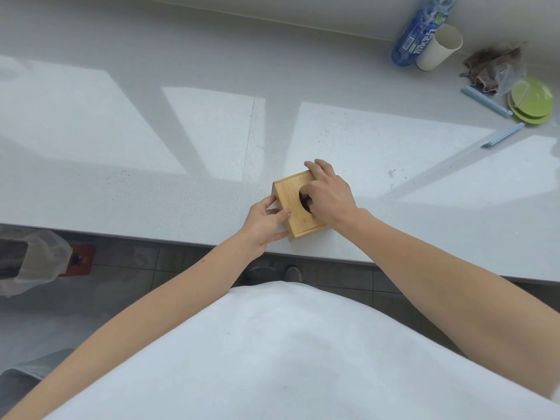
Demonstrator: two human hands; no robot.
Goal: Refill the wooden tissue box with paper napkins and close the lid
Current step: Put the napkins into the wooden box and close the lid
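A small square wooden tissue box [291, 197] sits near the front edge of the white counter [151, 165], its lid on top with a dark oval hole in the middle. My left hand [266, 223] grips the box's left side, thumb on the lid's edge. My right hand [328, 195] lies over the lid's right half, with fingers curled into the hole and others reaching over the far edge. No paper napkins are in view.
At the back right stand a blue plastic bottle [419, 31] and a white cup [439, 48]. Near them lie a grey rag [491, 66], green plates [531, 101] and two pale blue strips [485, 101]. A bin with a plastic liner [33, 262] stands on the floor at left.
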